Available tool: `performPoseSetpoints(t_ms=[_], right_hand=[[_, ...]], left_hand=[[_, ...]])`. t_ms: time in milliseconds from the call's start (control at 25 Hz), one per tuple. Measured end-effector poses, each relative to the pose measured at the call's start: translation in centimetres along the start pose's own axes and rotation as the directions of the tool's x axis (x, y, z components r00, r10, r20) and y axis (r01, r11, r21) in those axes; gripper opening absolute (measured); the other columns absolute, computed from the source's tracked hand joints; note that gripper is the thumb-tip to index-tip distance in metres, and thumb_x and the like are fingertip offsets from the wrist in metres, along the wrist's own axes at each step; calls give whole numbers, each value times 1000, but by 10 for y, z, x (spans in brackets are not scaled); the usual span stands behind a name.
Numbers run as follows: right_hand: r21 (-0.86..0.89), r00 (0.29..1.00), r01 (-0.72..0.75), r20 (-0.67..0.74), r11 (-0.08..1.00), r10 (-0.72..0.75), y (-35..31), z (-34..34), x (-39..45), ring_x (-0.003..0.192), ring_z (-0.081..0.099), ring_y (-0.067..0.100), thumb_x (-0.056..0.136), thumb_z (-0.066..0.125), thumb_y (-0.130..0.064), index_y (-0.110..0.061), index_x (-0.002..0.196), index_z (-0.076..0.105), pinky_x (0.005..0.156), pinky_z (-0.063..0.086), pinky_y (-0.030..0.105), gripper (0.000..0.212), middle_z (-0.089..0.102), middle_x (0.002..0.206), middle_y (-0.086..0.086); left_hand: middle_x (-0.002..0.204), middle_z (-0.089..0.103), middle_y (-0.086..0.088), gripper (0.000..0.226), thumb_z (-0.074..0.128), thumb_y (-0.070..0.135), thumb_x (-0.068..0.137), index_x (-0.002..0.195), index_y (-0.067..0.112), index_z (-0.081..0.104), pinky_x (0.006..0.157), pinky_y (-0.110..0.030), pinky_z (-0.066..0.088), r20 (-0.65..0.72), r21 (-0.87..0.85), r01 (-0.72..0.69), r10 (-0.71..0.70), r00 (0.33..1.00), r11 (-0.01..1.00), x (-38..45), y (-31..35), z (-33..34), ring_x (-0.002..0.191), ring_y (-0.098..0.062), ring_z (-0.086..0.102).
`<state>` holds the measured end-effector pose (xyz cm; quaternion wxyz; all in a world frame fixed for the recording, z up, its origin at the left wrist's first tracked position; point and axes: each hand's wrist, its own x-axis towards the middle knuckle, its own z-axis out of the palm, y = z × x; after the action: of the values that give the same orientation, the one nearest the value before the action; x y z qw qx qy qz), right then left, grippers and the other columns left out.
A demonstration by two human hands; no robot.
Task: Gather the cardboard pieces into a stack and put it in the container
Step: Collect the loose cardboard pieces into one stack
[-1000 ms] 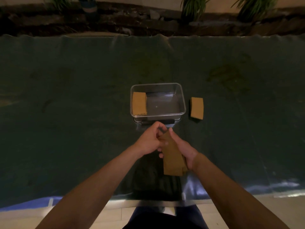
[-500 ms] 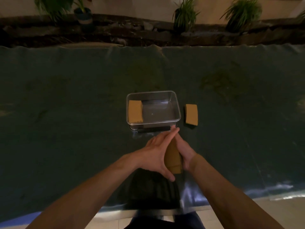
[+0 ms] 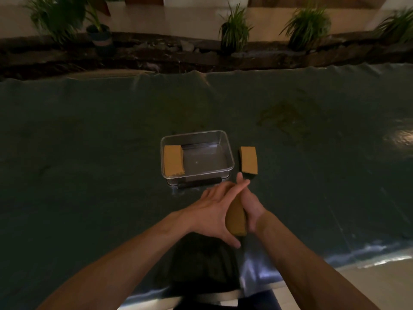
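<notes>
Cardboard pieces, a small stack (image 3: pixel 236 217) of them, sit pressed between the person's two hands just in front of the clear container (image 3: pixel 230 163), on its near side. The left hand (image 3: pixel 212 214) lies flat against one face with fingers spread and straight; the right hand (image 3: pixel 250 204) cups the other face, so the stack is squeezed upright on edge between both palms. Inside the container, another cardboard stack (image 3: pixel 173 160) lies flat against its left wall. A third stack (image 3: pixel 248 159) lies on the dark green sheet (image 3: pixel 89 142) just beside the container's right wall. Beyond the container, potted plants (image 3: pixel 232 30) line a ledge.
</notes>
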<state>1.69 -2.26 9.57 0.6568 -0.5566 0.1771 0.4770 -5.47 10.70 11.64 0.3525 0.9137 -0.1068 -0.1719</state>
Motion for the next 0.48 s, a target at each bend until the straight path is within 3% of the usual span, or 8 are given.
performPoseSetpoints(t_ms=[160,320,480], right_hand=[[83,999,-20,35,996,17,-13,-17,-2,104,70,35,80,39,-83,-13,113,76,80,59,43,86,71,117,24],[91,999,28,-24,995,-26,-28,-39,-2,112,65,35,89,34,-74,-14,126,67,86,55,43,78,67,125,22],[98,998,58,0,994,-58,-46,-55,-2,106,65,32,89,34,-73,-11,133,61,85,54,42,81,65,125,21]], left_hand=[[149,14,10,132,85,50,58,146,57,-14,109,-36,18,-28,89,-92,94,995,992,13,10,-2,135,-18,20],[151,11,8,133,85,52,58,146,57,-15,110,-40,16,32,146,-134,131,991,980,37,26,-1,136,-15,13],[157,9,-5,134,82,57,57,146,55,-19,117,-49,7,25,289,-123,121,992,949,65,37,5,143,-26,9]])
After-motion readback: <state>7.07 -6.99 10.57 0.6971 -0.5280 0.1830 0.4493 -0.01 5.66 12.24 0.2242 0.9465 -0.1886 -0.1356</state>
